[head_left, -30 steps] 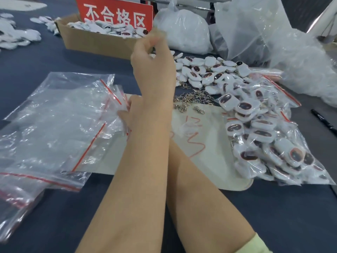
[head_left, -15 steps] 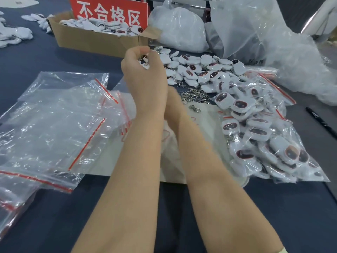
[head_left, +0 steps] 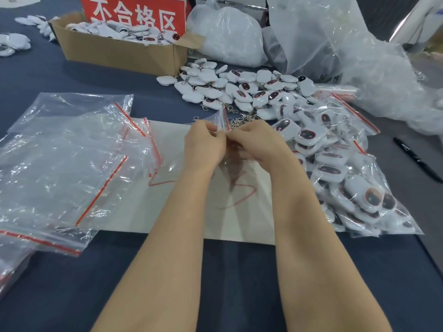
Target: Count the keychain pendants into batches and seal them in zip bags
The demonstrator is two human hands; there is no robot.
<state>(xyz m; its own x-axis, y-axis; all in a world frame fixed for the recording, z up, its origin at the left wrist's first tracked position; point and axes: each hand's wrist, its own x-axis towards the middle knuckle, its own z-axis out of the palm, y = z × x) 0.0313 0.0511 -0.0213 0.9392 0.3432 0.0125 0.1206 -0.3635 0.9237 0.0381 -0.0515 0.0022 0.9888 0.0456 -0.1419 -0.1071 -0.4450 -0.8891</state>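
My left hand (head_left: 206, 146) and my right hand (head_left: 260, 146) meet over the middle of the paper sheet (head_left: 182, 219). Both pinch the red-striped mouth of a small clear zip bag (head_left: 224, 119) that sticks up between the fingertips. Whether anything lies inside it is hidden by my fingers. Loose white keychain pendants (head_left: 239, 89) with dark oval faces lie in a heap just beyond my hands, metal clasps trailing toward me. Filled zip bags of pendants (head_left: 335, 168) are stacked to the right. A spread of empty zip bags (head_left: 72, 154) lies to the left.
A cardboard box (head_left: 115, 52) of pendants with a red sign (head_left: 134, 15) stands at the back left. Large crumpled plastic bags (head_left: 335, 44) fill the back right. A black marker (head_left: 417, 159) lies at the far right on the dark blue table (head_left: 239, 283).
My left hand came down from near the box. My right hand drew back from the empty bags on the left, uncrossing from under the left arm. Both now hold one zip bag.
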